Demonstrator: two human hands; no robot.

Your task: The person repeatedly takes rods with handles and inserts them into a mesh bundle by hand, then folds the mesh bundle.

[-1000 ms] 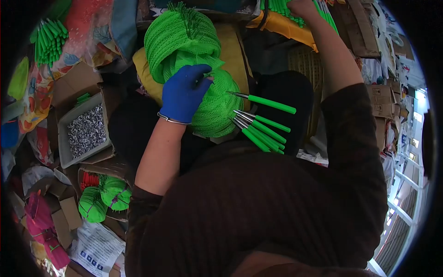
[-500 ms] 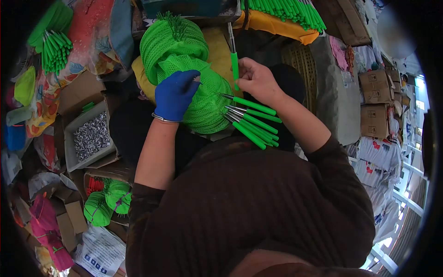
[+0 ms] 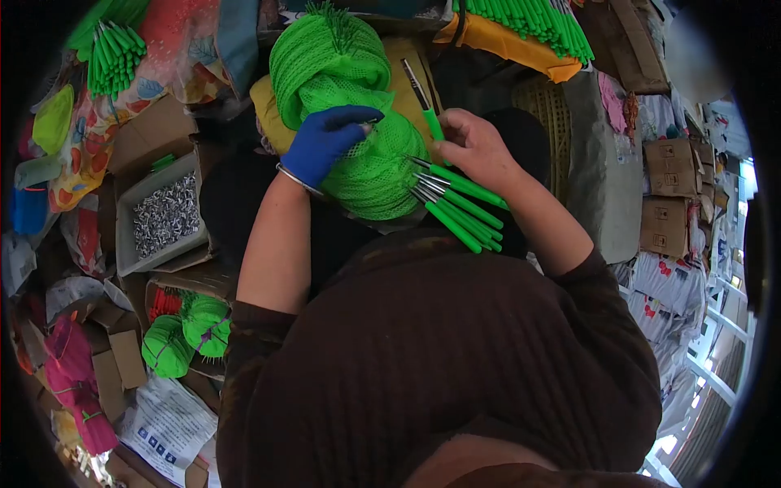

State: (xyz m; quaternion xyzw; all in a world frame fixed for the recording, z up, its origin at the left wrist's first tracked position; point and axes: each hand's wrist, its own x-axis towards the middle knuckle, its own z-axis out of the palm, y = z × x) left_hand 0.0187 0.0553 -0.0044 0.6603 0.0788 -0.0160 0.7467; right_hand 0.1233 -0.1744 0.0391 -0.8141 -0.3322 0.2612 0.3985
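The right hand [image 3: 480, 150], a second ago at the far rod pile [image 3: 529, 24], is now back beside the green net [image 3: 370, 183], fingers and thumb closed on the handle end of one rod [image 3: 432, 122]. That rod, nearly upright half a second ago, now leans left, its metal tip up and away from the hand. The gloved left hand [image 3: 325, 150] stays on the net; whether its fingertips grip anything, I cannot tell. More rods [image 3: 464, 215] still jut from the net's right side.

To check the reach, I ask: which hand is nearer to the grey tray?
Left. The grey tray lies off to the left; the left hand is at the green netting, the right hand farther right.
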